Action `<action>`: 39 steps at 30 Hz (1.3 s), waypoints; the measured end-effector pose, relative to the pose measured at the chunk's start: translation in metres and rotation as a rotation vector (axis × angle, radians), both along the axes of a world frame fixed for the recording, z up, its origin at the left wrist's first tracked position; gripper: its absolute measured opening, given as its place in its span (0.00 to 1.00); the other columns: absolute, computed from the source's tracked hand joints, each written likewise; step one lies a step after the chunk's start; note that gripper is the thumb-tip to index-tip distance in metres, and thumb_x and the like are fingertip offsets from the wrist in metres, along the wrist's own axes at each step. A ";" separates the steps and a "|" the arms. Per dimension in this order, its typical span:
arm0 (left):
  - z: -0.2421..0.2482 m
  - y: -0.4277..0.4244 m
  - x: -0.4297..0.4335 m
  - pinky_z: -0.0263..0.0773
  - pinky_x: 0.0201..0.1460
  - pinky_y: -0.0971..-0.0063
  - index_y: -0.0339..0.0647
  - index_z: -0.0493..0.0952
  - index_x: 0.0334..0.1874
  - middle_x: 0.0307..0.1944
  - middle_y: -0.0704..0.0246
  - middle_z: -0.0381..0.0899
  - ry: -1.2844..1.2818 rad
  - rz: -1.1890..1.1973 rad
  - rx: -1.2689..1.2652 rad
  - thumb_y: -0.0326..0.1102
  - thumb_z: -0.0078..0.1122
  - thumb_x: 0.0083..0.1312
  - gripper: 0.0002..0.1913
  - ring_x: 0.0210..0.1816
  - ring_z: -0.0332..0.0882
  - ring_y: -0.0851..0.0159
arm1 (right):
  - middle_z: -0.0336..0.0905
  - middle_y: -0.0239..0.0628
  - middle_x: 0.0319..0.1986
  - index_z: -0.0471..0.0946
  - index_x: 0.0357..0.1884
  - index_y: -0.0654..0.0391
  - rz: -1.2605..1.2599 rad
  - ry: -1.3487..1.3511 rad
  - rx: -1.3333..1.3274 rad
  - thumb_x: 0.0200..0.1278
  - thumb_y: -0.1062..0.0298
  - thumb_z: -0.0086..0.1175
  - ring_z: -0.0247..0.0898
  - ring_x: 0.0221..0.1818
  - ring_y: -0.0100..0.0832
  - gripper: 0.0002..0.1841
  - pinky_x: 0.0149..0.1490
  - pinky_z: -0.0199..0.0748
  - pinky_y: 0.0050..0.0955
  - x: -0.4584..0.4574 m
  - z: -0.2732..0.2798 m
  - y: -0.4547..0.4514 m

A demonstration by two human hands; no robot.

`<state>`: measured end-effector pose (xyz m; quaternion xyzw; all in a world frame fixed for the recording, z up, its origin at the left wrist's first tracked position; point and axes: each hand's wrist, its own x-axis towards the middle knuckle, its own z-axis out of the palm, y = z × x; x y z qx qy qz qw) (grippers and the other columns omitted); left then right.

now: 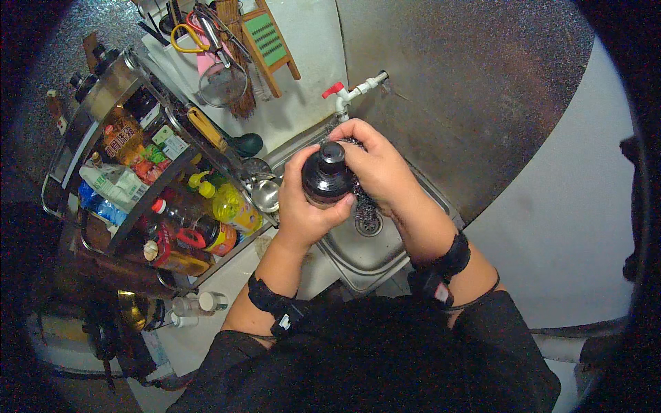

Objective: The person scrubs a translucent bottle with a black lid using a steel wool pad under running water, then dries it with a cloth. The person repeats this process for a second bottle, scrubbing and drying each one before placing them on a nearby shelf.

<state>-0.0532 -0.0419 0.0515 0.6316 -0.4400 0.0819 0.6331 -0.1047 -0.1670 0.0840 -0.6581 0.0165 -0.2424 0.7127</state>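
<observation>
A bottle-like container with a glossy black top (326, 178) is held upright over the sink, its lower part hidden. My left hand (304, 199) wraps its near and left sides. My right hand (379, 162) curls at its far right side, thumb and bent forefinger against the raised cap. Beneath that hand a dark speckled strand (365, 209) reaches down towards the drain (369, 226); whether it is running water or a scourer I cannot tell. Just beyond the hands is a white tap (343, 98) with a red handle.
A stainless steel sink (356, 268) lies under my hands. To the left stands a metal rack (155, 204) with bottles and packets, with a steel ladle (266, 195) beside it. A sieve (223, 84) and a wooden-framed grater (266, 41) hang on the wall. Jars (211, 301) stand lower left.
</observation>
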 end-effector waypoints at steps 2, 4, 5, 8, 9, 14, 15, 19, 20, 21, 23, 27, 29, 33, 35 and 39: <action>-0.001 0.000 0.000 0.65 0.52 0.71 0.40 0.61 0.54 0.46 0.60 0.70 -0.007 -0.013 0.025 0.37 0.70 0.37 0.39 0.47 0.71 0.61 | 0.72 0.32 0.31 0.72 0.34 0.59 0.068 0.042 0.122 0.53 0.68 0.48 0.67 0.36 0.25 0.08 0.43 0.65 0.22 -0.001 0.003 -0.006; -0.003 0.001 0.001 0.65 0.53 0.71 0.40 0.62 0.55 0.47 0.60 0.70 -0.041 -0.009 0.036 0.36 0.70 0.37 0.39 0.48 0.71 0.60 | 0.72 0.29 0.30 0.73 0.34 0.57 0.072 0.076 0.220 0.54 0.68 0.50 0.65 0.34 0.22 0.07 0.42 0.63 0.20 -0.004 0.009 -0.011; -0.005 0.001 0.002 0.65 0.53 0.71 0.40 0.62 0.54 0.47 0.60 0.70 -0.064 -0.001 0.027 0.36 0.70 0.37 0.39 0.48 0.71 0.60 | 0.72 0.29 0.31 0.73 0.34 0.57 0.072 0.021 0.271 0.55 0.67 0.50 0.65 0.34 0.22 0.07 0.41 0.64 0.20 -0.009 0.012 -0.014; -0.008 0.002 0.005 0.66 0.51 0.70 0.41 0.62 0.53 0.46 0.60 0.70 -0.116 0.013 0.018 0.36 0.70 0.37 0.37 0.47 0.71 0.59 | 0.71 0.29 0.31 0.73 0.35 0.58 0.146 -0.128 0.076 0.56 0.66 0.50 0.66 0.35 0.22 0.08 0.43 0.65 0.22 -0.020 0.020 -0.017; -0.009 0.001 0.006 0.66 0.50 0.70 0.42 0.63 0.52 0.45 0.60 0.70 -0.120 0.010 0.028 0.36 0.70 0.37 0.37 0.46 0.71 0.58 | 0.71 0.29 0.31 0.73 0.35 0.59 0.181 -0.164 -0.068 0.56 0.66 0.50 0.66 0.36 0.23 0.08 0.43 0.65 0.22 -0.022 0.022 -0.016; -0.011 -0.001 0.006 0.67 0.47 0.68 0.42 0.63 0.50 0.43 0.60 0.70 -0.231 0.053 0.084 0.34 0.70 0.37 0.35 0.43 0.71 0.56 | 0.71 0.29 0.31 0.72 0.35 0.60 0.260 -0.052 -0.270 0.53 0.66 0.52 0.66 0.36 0.21 0.10 0.43 0.65 0.21 -0.021 0.029 -0.019; -0.011 -0.001 0.005 0.67 0.46 0.69 0.42 0.63 0.50 0.43 0.60 0.70 -0.264 0.060 0.102 0.34 0.70 0.37 0.35 0.43 0.71 0.57 | 0.70 0.28 0.31 0.72 0.36 0.60 0.303 0.016 -0.215 0.54 0.68 0.52 0.65 0.36 0.20 0.09 0.43 0.64 0.20 -0.020 0.030 -0.020; -0.010 0.000 0.001 0.68 0.46 0.69 0.42 0.63 0.49 0.43 0.60 0.70 -0.301 0.087 0.151 0.34 0.70 0.36 0.34 0.43 0.71 0.57 | 0.72 0.31 0.30 0.73 0.35 0.59 0.302 0.091 -0.140 0.53 0.66 0.51 0.66 0.35 0.22 0.09 0.41 0.66 0.21 -0.019 0.033 -0.023; -0.010 0.001 0.001 0.68 0.46 0.69 0.42 0.64 0.49 0.42 0.60 0.70 -0.300 0.082 0.155 0.34 0.70 0.36 0.34 0.43 0.71 0.57 | 0.72 0.30 0.30 0.73 0.35 0.59 0.308 0.116 -0.115 0.53 0.67 0.51 0.67 0.35 0.22 0.09 0.42 0.66 0.21 -0.020 0.033 -0.024; -0.010 0.002 0.002 0.67 0.46 0.69 0.42 0.64 0.49 0.42 0.60 0.70 -0.274 0.073 0.164 0.34 0.70 0.36 0.34 0.43 0.72 0.57 | 0.72 0.30 0.30 0.73 0.35 0.59 0.357 0.138 -0.097 0.53 0.67 0.52 0.67 0.35 0.22 0.09 0.42 0.66 0.21 -0.020 0.033 -0.025; -0.010 0.004 0.003 0.67 0.46 0.69 0.42 0.64 0.48 0.42 0.60 0.71 -0.227 0.051 0.155 0.34 0.70 0.36 0.34 0.43 0.72 0.57 | 0.72 0.30 0.30 0.73 0.35 0.59 0.423 0.137 -0.081 0.53 0.68 0.52 0.67 0.36 0.22 0.09 0.42 0.66 0.21 -0.021 0.032 -0.027; -0.013 0.004 0.005 0.67 0.47 0.70 0.43 0.64 0.49 0.42 0.60 0.71 -0.206 0.046 0.160 0.34 0.70 0.36 0.34 0.43 0.71 0.57 | 0.71 0.29 0.33 0.72 0.40 0.59 0.448 0.126 -0.157 0.54 0.69 0.52 0.65 0.36 0.20 0.11 0.42 0.64 0.19 -0.016 0.030 -0.028; -0.014 0.004 0.005 0.66 0.47 0.70 0.43 0.64 0.48 0.42 0.60 0.71 -0.146 0.025 0.193 0.34 0.70 0.36 0.34 0.43 0.71 0.57 | 0.71 0.28 0.34 0.71 0.41 0.59 0.442 0.163 -0.172 0.55 0.69 0.52 0.65 0.36 0.19 0.11 0.42 0.64 0.18 -0.012 0.029 -0.029; -0.016 0.006 0.005 0.66 0.47 0.70 0.43 0.64 0.48 0.41 0.61 0.70 -0.242 0.062 0.196 0.35 0.69 0.37 0.33 0.43 0.71 0.57 | 0.71 0.28 0.33 0.71 0.40 0.59 0.496 0.230 -0.088 0.55 0.68 0.52 0.65 0.36 0.19 0.11 0.42 0.64 0.18 -0.012 0.028 -0.032; -0.016 0.008 0.005 0.66 0.47 0.70 0.43 0.65 0.47 0.41 0.61 0.70 -0.203 0.054 0.172 0.35 0.69 0.37 0.32 0.43 0.71 0.57 | 0.71 0.28 0.32 0.71 0.39 0.59 0.531 0.207 -0.083 0.56 0.68 0.52 0.65 0.36 0.19 0.10 0.41 0.65 0.18 -0.012 0.026 -0.031; -0.018 0.008 0.006 0.66 0.47 0.69 0.42 0.65 0.47 0.42 0.61 0.70 -0.138 0.056 0.222 0.35 0.69 0.37 0.32 0.43 0.71 0.57 | 0.72 0.30 0.33 0.72 0.39 0.59 0.483 0.166 -0.148 0.56 0.67 0.52 0.66 0.36 0.21 0.11 0.42 0.66 0.20 -0.009 0.023 -0.030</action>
